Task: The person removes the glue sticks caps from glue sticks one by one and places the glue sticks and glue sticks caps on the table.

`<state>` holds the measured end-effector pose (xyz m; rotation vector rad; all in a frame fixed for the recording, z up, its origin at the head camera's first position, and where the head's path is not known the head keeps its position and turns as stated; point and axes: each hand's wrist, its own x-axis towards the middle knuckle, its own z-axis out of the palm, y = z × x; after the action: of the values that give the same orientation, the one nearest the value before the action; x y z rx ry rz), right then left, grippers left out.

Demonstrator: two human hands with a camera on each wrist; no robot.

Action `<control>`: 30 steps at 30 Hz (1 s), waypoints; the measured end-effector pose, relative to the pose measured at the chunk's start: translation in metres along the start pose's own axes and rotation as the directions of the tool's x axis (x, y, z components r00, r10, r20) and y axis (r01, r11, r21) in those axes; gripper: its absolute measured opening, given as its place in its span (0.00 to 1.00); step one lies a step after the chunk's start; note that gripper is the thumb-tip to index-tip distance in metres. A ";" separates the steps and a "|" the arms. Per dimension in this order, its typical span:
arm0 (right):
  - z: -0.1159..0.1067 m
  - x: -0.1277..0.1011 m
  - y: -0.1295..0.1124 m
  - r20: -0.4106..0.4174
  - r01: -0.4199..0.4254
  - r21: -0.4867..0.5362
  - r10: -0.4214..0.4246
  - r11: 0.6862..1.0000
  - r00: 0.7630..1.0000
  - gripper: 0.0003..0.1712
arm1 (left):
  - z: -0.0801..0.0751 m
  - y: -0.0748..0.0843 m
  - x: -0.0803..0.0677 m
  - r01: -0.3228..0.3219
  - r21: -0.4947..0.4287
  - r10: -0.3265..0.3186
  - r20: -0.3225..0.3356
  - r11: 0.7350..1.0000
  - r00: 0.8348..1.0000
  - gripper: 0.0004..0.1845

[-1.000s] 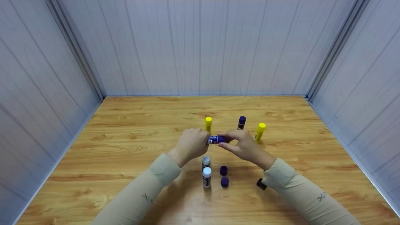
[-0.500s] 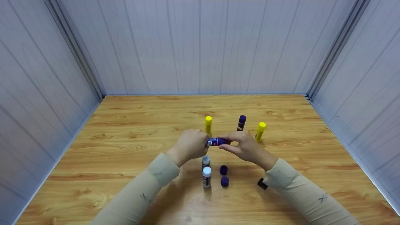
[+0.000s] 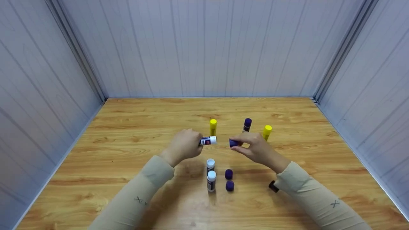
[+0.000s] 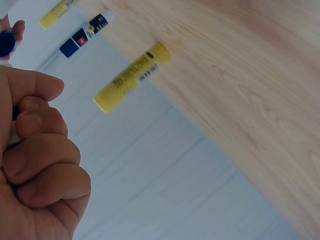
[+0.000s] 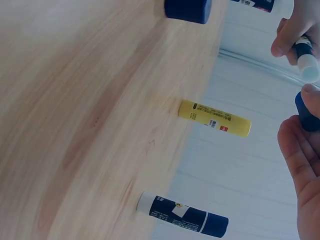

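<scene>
My left hand (image 3: 186, 144) grips a dark blue glue stick (image 3: 205, 141) that lies sideways, its bare white end pointing right. Across a small gap, my right hand (image 3: 255, 147) pinches the dark blue cap (image 3: 233, 143) between thumb and fingers. In the right wrist view the glue stick's white end (image 5: 308, 69) faces the held cap (image 5: 306, 112). The left wrist view shows curled left fingers (image 4: 47, 155), with most of the stick hidden inside them. Below the hands, two uncapped glue sticks (image 3: 211, 181) stand upright, and two blue caps (image 3: 229, 186) sit to their right.
Behind the hands stand a yellow glue stick (image 3: 213, 127), a capped dark blue one (image 3: 247, 125) and another yellow one (image 3: 267, 132), partly covered by the right hand. A small black object (image 3: 273, 186) lies by the right sleeve. Pale panels (image 3: 204, 48) enclose the wooden table (image 3: 134, 127).
The cap has come off the glue stick. My left hand has drawn left with the stick, and my right hand has shifted slightly right with the cap.
</scene>
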<state>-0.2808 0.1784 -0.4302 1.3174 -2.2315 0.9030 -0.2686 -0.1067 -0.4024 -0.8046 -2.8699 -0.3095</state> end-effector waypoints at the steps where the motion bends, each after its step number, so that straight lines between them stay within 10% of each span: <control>1: 0.000 0.000 0.001 0.011 -0.008 -0.001 0.008 1.000 1.000 0.15 | 0.000 -0.001 0.000 0.004 -0.008 -0.004 -0.001 1.000 1.000 0.06; 11: 0.002 -0.003 0.000 0.161 -0.109 0.012 0.105 0.994 0.981 0.15 | 0.005 -0.004 0.002 0.039 -0.191 -0.045 -0.027 0.981 0.999 0.16; 30: 0.015 -0.005 -0.001 0.486 -0.244 -0.117 0.270 0.963 0.831 0.15 | 0.013 -0.001 0.004 0.118 -0.599 -0.132 0.021 0.792 0.991 0.18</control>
<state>-0.2773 0.1706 -0.4434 1.3654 -2.8673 0.6288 -0.2739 -0.1025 -0.4145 -0.6711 -2.8130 -1.2878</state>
